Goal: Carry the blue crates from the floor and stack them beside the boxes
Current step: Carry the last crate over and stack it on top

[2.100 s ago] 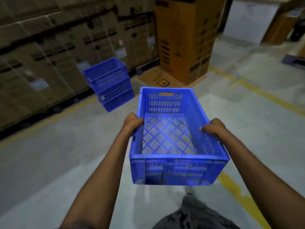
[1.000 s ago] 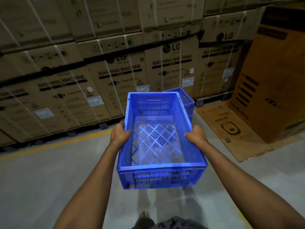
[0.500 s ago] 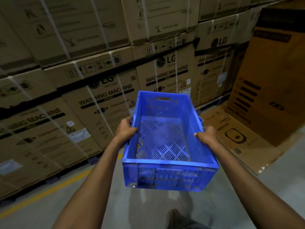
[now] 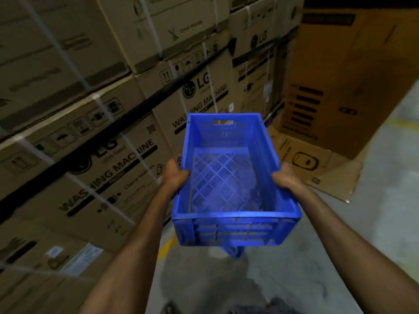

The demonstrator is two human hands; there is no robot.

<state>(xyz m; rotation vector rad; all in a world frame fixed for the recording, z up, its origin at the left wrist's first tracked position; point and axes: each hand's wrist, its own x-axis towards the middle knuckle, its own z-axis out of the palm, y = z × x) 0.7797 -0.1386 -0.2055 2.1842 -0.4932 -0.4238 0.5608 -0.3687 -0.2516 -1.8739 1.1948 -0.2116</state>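
I hold an empty blue crate (image 4: 229, 184) with a perforated bottom at chest height, long side pointing away from me. My left hand (image 4: 173, 174) grips its left rim and my right hand (image 4: 285, 179) grips its right rim. Under the held crate a small blue corner of the crate stack (image 4: 234, 252) shows on the floor; the rest of that stack is hidden. The stacked washing machine boxes (image 4: 127, 155) stand close on the left and ahead.
A tall orange-brown carton (image 4: 340, 75) rises at the right. A flattened cardboard sheet (image 4: 317, 164) lies on the floor in front of it. A yellow floor line (image 4: 166, 245) runs along the boxes. Grey concrete floor (image 4: 374, 223) spreads to the right.
I have walked closer to the boxes with the crate in both hands. The crate stack, seen earlier to the left and behind the held crate, is now almost hidden beneath it.
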